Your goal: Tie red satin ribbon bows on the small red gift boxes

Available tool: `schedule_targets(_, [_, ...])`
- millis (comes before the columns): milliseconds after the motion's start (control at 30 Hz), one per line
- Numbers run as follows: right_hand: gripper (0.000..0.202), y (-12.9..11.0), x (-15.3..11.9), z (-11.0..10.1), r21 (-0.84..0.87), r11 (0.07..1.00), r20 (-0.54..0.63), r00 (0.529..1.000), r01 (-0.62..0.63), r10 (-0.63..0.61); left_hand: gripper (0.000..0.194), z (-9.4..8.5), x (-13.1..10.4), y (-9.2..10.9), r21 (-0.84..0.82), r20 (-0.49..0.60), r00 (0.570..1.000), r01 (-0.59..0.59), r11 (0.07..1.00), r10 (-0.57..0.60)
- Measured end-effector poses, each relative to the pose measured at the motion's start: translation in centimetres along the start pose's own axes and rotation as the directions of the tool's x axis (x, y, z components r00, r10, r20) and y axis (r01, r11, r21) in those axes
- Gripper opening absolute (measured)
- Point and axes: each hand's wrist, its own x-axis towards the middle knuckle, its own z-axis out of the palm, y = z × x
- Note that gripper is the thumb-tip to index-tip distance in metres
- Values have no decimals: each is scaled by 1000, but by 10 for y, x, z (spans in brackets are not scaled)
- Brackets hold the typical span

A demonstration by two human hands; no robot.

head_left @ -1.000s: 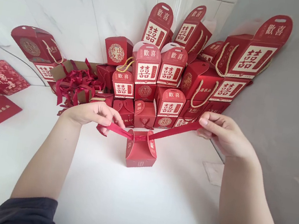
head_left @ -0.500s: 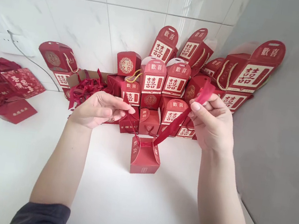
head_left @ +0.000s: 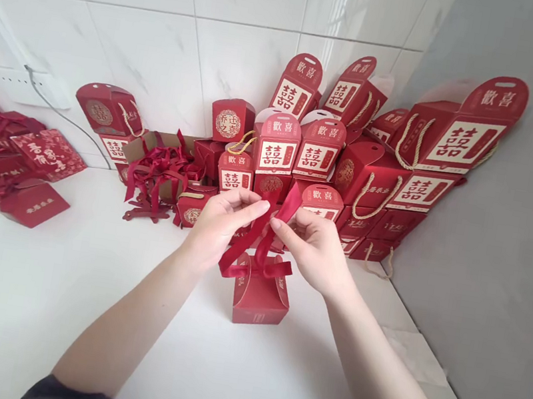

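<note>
A small red gift box (head_left: 261, 301) stands on the white table in front of me. A red ribbon (head_left: 240, 249) runs through its top, and both of its ends rise above the box. My left hand (head_left: 222, 223) pinches one end between thumb and fingers. Close beside it, my right hand (head_left: 316, 244) grips the other end, whose tip sticks up past the fingers. The ribbon hangs in loose loops over the box top, and I cannot make out whether its two lengths are crossed.
Stacked red gift boxes (head_left: 275, 143) line the tiled wall behind my hands. An open carton (head_left: 152, 139) with tangled red ribbons (head_left: 163, 166) stands left of them. More ribboned boxes (head_left: 38, 204) lie at far left. A grey panel (head_left: 504, 264) bounds the right side.
My hands have come together above the box; they were wide apart with the ribbon pulled taut. The ribbon now hangs slack in loops. The view has shifted slightly.
</note>
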Motion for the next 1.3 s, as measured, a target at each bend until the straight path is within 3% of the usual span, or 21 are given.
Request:
schedule_targets(200, [24, 4, 2, 1, -132, 991, 63, 998, 21, -13, 20, 9, -3, -9, -27, 83, 996, 28, 999, -26])
schedule_targets(600, [15, 0, 2, -2, -287, 956, 152, 988, 66, -22, 20, 11, -1, -17, 6, 57, 998, -25, 1000, 25])
schedule_targets(933, [16, 0, 2, -8, -284, 955, 197, 980, 79, -22, 20, 11, -1, -17, -26, 61, 996, 63, 998, -62])
schedule_targets(1100, [38, -12, -1, -21, -268, 961, 177, 984, 71, -23, 19, 11, -3, -12, 6, 28, 1000, -4, 1000, 4])
schedule_targets(1300, [29, -21, -10, -15, -300, 939, 29, 985, 168, -168, 13, 10, -8, -6, 88, 95, 981, -177, 980, 169])
